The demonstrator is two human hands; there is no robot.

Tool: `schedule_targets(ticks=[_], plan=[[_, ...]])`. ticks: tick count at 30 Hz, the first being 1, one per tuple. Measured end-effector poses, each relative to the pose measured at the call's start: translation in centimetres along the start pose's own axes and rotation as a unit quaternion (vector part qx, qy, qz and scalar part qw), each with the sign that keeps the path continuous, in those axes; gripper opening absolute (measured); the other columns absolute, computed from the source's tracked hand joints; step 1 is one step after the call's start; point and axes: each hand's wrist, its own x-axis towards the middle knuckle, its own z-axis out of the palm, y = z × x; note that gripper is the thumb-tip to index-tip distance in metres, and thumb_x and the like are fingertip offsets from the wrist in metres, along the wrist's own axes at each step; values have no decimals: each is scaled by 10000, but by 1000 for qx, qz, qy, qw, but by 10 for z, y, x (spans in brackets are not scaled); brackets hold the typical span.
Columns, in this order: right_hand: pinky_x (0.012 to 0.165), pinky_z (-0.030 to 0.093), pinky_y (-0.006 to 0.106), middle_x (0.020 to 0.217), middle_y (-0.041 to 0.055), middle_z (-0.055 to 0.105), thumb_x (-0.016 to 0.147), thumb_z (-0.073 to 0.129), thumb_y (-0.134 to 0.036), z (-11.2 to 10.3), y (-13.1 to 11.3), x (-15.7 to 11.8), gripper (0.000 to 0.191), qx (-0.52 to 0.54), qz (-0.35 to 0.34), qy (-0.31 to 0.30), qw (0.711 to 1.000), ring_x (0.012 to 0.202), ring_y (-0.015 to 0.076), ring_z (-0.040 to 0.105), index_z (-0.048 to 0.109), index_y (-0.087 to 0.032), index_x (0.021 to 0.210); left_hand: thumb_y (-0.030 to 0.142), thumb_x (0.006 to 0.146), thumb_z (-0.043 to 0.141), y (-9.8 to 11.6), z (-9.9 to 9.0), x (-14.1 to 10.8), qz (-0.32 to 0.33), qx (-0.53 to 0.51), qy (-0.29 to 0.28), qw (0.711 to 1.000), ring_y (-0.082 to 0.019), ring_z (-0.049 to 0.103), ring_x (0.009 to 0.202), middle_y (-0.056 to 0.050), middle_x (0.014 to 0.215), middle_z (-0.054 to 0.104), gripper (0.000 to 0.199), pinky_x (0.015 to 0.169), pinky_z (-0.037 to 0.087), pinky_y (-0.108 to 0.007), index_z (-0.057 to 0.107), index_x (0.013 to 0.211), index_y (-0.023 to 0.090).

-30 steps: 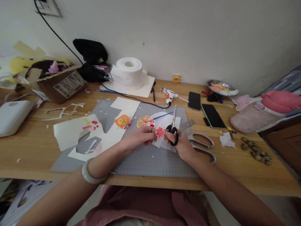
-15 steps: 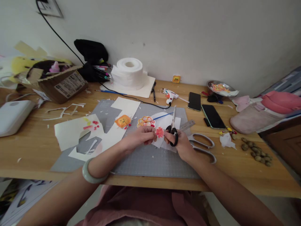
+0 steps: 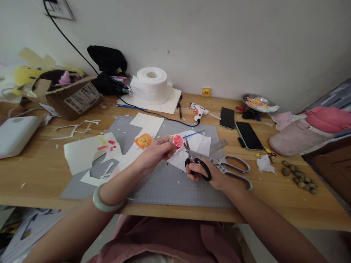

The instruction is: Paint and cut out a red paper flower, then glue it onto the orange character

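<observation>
Between its thumb and fingers, my left hand (image 3: 159,152) pinches a small red and pink paper flower (image 3: 178,141). My right hand (image 3: 206,172) holds black-handled scissors (image 3: 197,161) by the loops, with the blades parted and their tips just right of the flower. Both hands are over a grey cutting mat (image 3: 164,186). To the left of my left hand, an orange padded piece with a drawn face (image 3: 143,140) lies on white paper. Behind the flower, a thin blue stick (image 3: 194,133) rests on white sheets, and an orange-edged piece is mostly hidden.
Large grey-handled scissors (image 3: 236,164) and a metal ruler (image 3: 218,147) lie right of my right hand. Farther back are a glue gun (image 3: 199,111), two phones (image 3: 227,118) and a paper roll (image 3: 151,86). Cut paper (image 3: 82,153) spreads at left, beyond it a cardboard box (image 3: 74,98).
My left hand has moved up and left with the flower. The fingers of my right hand have left the flower, and the scissors have swung from pointing up to pointing left, blades now parted.
</observation>
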Motion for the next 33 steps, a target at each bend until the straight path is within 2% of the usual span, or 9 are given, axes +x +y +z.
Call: schedule_targets(ticks=[14,33], plan=[[518,314,266,532,-13,484,800,478,-674,1,2,0,522,-27,-7,3,1000,495,107,408,479,-194,592,318,608,631,1,5,-3,-10,5,-14,1000,-73,347,475,71,493,447,194,487,253,-237,487,567,196],[525,319,265,532,-22,472,798,484,-734,-1,3,1,575,-26,-23,-16,999,502,108,400,457,-204,579,349,606,631,0,5,-1,-17,12,-4,1000,-76,335,471,67,502,442,211,474,232,-238,484,576,201]])
